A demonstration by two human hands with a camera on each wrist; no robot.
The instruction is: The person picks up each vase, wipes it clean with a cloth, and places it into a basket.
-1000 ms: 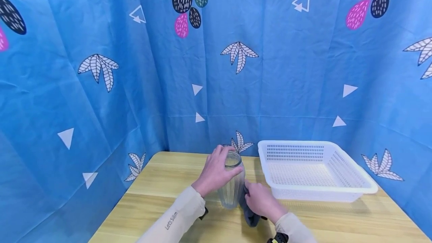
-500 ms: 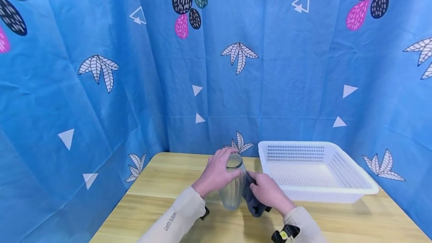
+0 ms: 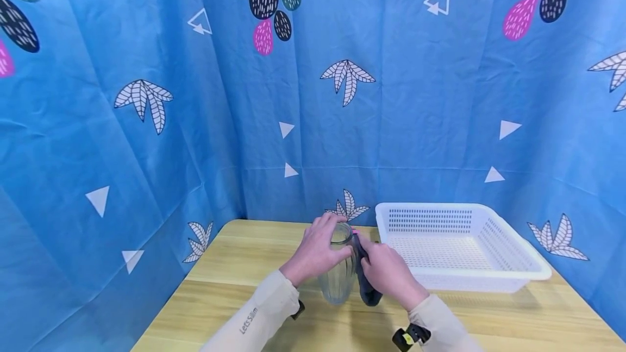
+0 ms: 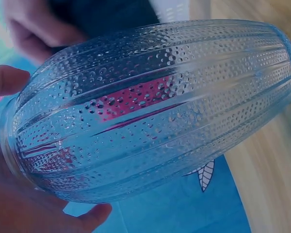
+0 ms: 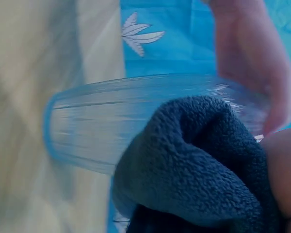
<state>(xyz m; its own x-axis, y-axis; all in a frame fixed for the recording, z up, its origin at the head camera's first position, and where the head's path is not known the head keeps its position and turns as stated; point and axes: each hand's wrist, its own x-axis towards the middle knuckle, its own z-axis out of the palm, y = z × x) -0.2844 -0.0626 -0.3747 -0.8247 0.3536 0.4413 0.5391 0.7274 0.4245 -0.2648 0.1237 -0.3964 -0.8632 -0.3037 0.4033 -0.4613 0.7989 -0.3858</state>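
A clear ribbed glass vase [image 3: 336, 284] with a dimpled surface stands upright on the table. My left hand [image 3: 318, 249] grips it around the neck, thumb and fingers spread on either side of the rim. My right hand [image 3: 389, 273] holds a folded dark grey-blue cloth [image 3: 367, 287] along the vase's right side. In the right wrist view the fuzzy cloth [image 5: 184, 165] overlaps part of the vase [image 5: 92, 128], hiding some of its wall. Something pink shows through the glass [image 4: 223, 92] in the left wrist view.
A white perforated plastic basket [image 3: 464, 281] sits to the right, close beyond my right hand. The wooden table [image 3: 235, 270] ends at a blue patterned curtain [image 3: 313, 167] at the back and both sides.
My right hand has moved up and slightly right along the vase's side with the cloth, and a pink bit now shows near the rim. My left hand and the vase have barely moved.
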